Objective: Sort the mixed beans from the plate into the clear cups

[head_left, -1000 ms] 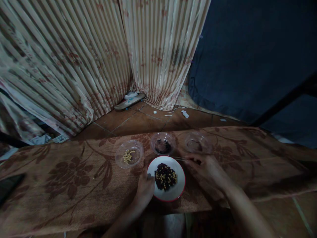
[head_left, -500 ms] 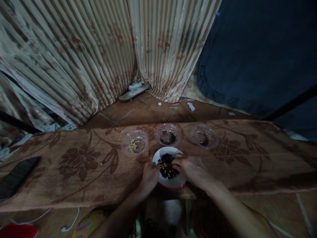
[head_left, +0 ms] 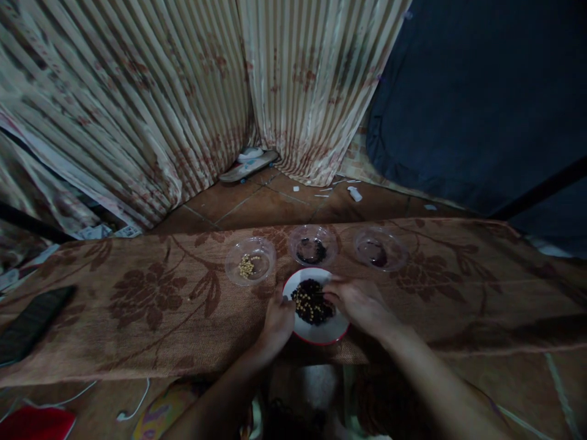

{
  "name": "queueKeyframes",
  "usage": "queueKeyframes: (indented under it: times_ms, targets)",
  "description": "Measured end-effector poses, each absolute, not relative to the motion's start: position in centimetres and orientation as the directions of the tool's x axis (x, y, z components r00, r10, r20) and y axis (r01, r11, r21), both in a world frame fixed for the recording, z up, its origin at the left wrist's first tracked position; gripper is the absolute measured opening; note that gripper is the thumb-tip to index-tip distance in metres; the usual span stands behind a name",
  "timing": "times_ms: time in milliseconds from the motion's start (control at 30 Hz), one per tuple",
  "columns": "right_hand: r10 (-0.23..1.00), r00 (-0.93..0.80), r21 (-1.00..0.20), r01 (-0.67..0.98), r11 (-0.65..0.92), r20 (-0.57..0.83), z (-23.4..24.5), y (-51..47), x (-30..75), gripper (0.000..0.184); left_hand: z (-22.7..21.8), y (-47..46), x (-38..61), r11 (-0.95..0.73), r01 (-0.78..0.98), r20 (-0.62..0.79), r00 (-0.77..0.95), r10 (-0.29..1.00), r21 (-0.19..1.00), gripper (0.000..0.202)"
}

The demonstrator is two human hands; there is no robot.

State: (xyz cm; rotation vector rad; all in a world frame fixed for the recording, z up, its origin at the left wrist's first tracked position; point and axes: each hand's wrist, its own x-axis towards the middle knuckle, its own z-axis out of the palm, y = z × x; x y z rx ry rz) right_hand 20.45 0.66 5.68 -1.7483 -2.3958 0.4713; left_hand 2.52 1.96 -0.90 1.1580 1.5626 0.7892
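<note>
A white plate with a red rim (head_left: 324, 335) stands near the front edge of the cloth, heaped with dark beans (head_left: 312, 313) mixed with small yellowish beans (head_left: 302, 298). My left hand (head_left: 279, 318) grips the plate's left rim, its thumb over the edge. Over the right side of the heap, my right hand (head_left: 355, 302) is closed in a pinch; what lies between its fingertips is too small and dark to make out. Behind the plate are three clear plastic bowls: one with yellowish beans (head_left: 250, 281), one with black beans (head_left: 312, 261), one with dark reddish beans (head_left: 380, 266).
A brown flowered cloth (head_left: 183, 318) covers the long table. A dark phone (head_left: 34, 324) lies at its left end. Beyond the table are striped curtains (head_left: 293, 91), a tiled floor with scraps, and a skateboard-like board (head_left: 250, 168). A white cable (head_left: 137, 400) hangs in front at left.
My right hand has shifted slightly right and up over the plate. The yellowish beans are spread differently among the dark ones. My left hand stays on the rim.
</note>
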Motion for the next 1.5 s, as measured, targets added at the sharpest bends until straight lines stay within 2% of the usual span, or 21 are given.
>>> queueKeyframes:
  times_ms: [200, 300, 367, 533, 633, 700, 800, 867, 933, 1033, 1133, 1300, 1500]
  targets:
    - [0.978, -0.206, -0.301, 0.934, 0.195, -0.007, 6.6, 0.8, 23.4, 0.025, -0.4, 1.7, 2.5, 0.323, 0.263, -0.332, -0.011, 0.943, 0.909, 0.041]
    - [0.988, -0.156, -0.242, 0.959, 0.146, -0.020, 6.9, 0.6, 23.8, 0.025, -0.5, 1.6, 2.6, 0.313, 0.252, -0.318, -0.022, 0.948, 0.916, 0.043]
    - [0.980, -0.193, -0.229, 0.957, 0.176, -0.055, 6.8, 0.4, 23.0, 0.025, -0.8, 1.6, 2.6, 0.328, 0.254, -0.328, -0.044, 0.944, 0.910, 0.047]
    - [0.893, -0.439, -0.418, 0.832, 0.363, -0.098, 6.4, -0.1, 20.6, 0.022, -1.1, 1.7, 2.5, 0.327, 0.296, -0.326, -0.054, 0.944, 0.898, 0.049]
    - [0.895, -0.440, -0.483, 0.800, 0.355, -0.070, 6.7, 0.0, 21.4, 0.023, -1.0, 1.7, 2.4, 0.309, 0.319, -0.313, -0.042, 0.949, 0.896, 0.047]
    - [0.927, -0.371, -0.451, 0.837, 0.310, -0.053, 6.8, 0.3, 22.7, 0.024, -1.0, 1.7, 2.4, 0.301, 0.325, -0.307, -0.034, 0.951, 0.896, 0.045]
    - [0.975, -0.223, -0.313, 0.926, 0.211, -0.001, 6.6, 0.8, 23.8, 0.024, -1.0, 1.7, 2.4, 0.298, 0.313, -0.306, -0.023, 0.952, 0.902, 0.044]
    - [0.975, -0.223, -0.264, 0.941, 0.211, -0.016, 6.2, 0.9, 23.4, 0.024, -1.1, 1.7, 2.5, 0.301, 0.297, -0.308, -0.022, 0.951, 0.906, 0.043]
    - [0.950, -0.307, -0.298, 0.914, 0.276, -0.060, 5.9, 0.7, 22.3, 0.025, -1.0, 1.8, 2.5, 0.299, 0.291, -0.306, -0.024, 0.952, 0.909, 0.042]
    - [0.898, -0.434, -0.424, 0.829, 0.366, -0.072, 5.9, 0.4, 20.9, 0.024, -0.8, 1.8, 2.6, 0.295, 0.296, -0.301, -0.025, 0.953, 0.908, 0.043]
    - [0.898, -0.439, -0.497, 0.787, 0.365, -0.036, 6.2, 0.3, 21.3, 0.023, -0.7, 1.8, 2.5, 0.293, 0.315, -0.303, -0.018, 0.953, 0.903, 0.043]
    - [0.941, -0.338, -0.435, 0.845, 0.310, 0.014, 6.0, 0.9, 23.8, 0.020, -0.9, 1.8, 2.5, 0.294, 0.297, -0.309, 0.001, 0.951, 0.908, 0.043]
    - [0.923, -0.384, -0.468, 0.822, 0.326, -0.031, 5.9, 0.8, 22.6, 0.022, -0.6, 1.8, 2.6, 0.307, 0.280, -0.318, -0.009, 0.948, 0.909, 0.048]
